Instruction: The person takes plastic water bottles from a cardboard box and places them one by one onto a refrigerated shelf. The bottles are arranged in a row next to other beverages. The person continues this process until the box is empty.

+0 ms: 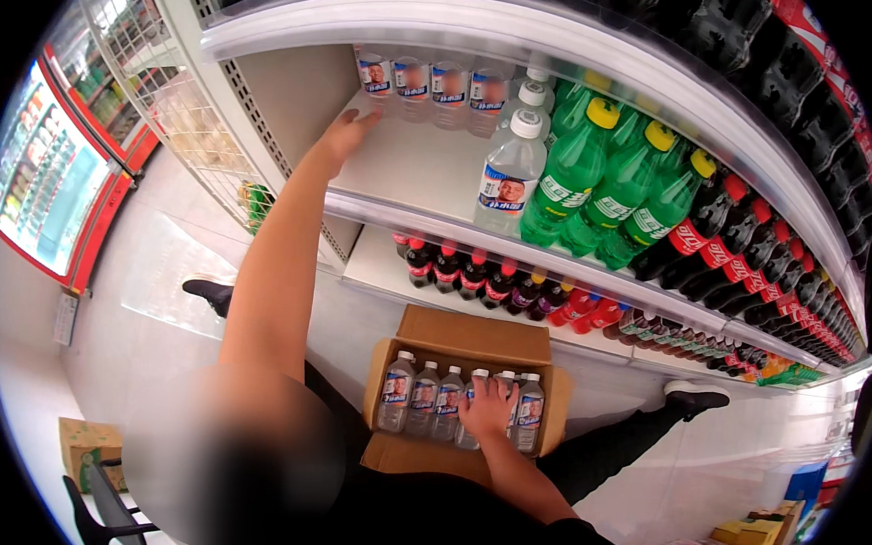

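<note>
My left hand reaches onto the upper shelf, fingers apart and with nothing in it. Just beyond its fingertips, a row of clear plastic bottles with blue-and-white labels stands at the shelf's back left. My right hand lies over similar bottles in an open cardboard box on the floor between my legs. Its fingers spread across a white-capped bottle and its neighbour; whether they grip one is hidden. Other bottles stand upright to the left in the box.
A clear bottle stands at the shelf's front edge, beside green soda bottles and cola bottles. Small bottles line the bottom shelf. A wire rack and red-framed drinks cooler are at left, a chair behind.
</note>
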Demonstrator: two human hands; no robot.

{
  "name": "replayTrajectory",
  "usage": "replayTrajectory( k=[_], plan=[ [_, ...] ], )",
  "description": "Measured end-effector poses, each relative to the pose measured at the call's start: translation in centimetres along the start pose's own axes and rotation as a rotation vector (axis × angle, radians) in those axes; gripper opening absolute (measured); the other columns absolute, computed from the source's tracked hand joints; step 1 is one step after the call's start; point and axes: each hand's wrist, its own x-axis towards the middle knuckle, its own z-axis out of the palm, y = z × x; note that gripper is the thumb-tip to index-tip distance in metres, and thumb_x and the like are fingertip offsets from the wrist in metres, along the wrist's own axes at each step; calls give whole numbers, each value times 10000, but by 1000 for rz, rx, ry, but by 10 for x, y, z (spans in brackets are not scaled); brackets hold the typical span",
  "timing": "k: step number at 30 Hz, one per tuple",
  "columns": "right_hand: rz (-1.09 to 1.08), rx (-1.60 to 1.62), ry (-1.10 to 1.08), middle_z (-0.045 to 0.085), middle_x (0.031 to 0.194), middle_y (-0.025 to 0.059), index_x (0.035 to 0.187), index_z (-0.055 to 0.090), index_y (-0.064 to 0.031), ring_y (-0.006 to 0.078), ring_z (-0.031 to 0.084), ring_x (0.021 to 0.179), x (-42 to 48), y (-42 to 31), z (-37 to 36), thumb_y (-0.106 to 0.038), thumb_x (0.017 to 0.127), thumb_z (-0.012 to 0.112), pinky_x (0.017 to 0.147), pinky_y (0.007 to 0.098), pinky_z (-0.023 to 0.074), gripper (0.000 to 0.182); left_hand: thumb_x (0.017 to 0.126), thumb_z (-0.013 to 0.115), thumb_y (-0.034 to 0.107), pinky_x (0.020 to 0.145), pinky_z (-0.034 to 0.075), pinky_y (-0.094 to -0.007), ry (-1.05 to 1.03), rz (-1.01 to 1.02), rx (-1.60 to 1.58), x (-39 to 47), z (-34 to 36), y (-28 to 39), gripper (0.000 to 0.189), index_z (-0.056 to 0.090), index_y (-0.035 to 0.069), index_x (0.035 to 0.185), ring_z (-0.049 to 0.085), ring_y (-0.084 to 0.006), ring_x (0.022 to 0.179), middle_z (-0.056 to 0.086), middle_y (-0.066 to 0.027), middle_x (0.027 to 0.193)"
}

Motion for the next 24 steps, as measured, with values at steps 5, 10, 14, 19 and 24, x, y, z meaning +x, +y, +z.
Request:
replayTrajectory(
  k=[5,10,14,19,24],
  plan=[
    [-8,5,-176,663,1257,202,1274,698,-177,375,468,1358,6,-8,-7,-470,839,698,1167,725,203,525,979,708,366,1024,518,-416,179,450,77,-90,2,-5,555,609,2,1387,681,-313,1201,693,-210,1308],
    [36,-70,-408,624,1327,239,1337,672,-183,431,434,1383,24,-8,-9,-560,864,676,1175,729,159,605,931,623,-17,870,540,-318,136,777,-214,-263,77,-38,192,699,6,1106,687,-176,920,720,-107,1003],
    [55,-45,-480,600,1357,253,1347,664,-183,451,455,1350,30,-3,-16,-587,869,669,1165,713,194,626,959,658,34,844,570,-366,-216,280,-184,-352,144,-120,182,677,10,1138,709,-224,940,714,-136,1074],
    [54,121,-295,551,1264,227,1311,649,-210,472,568,1209,10,-13,-43,-452,867,758,1007,550,489,517,916,751,184,935,558,-458,-544,147,50,-425,191,-246,439,585,-22,1266,692,-411,1085,678,-250,1186],
    [8,368,-108,476,1375,255,1336,656,-206,481,566,1208,-17,-18,-40,-358,899,766,999,523,510,475,854,804,272,1055,486,-536,-665,120,84,-467,206,-252,848,328,-81,1460,586,-509,1260,627,-341,1274]
  ],
)
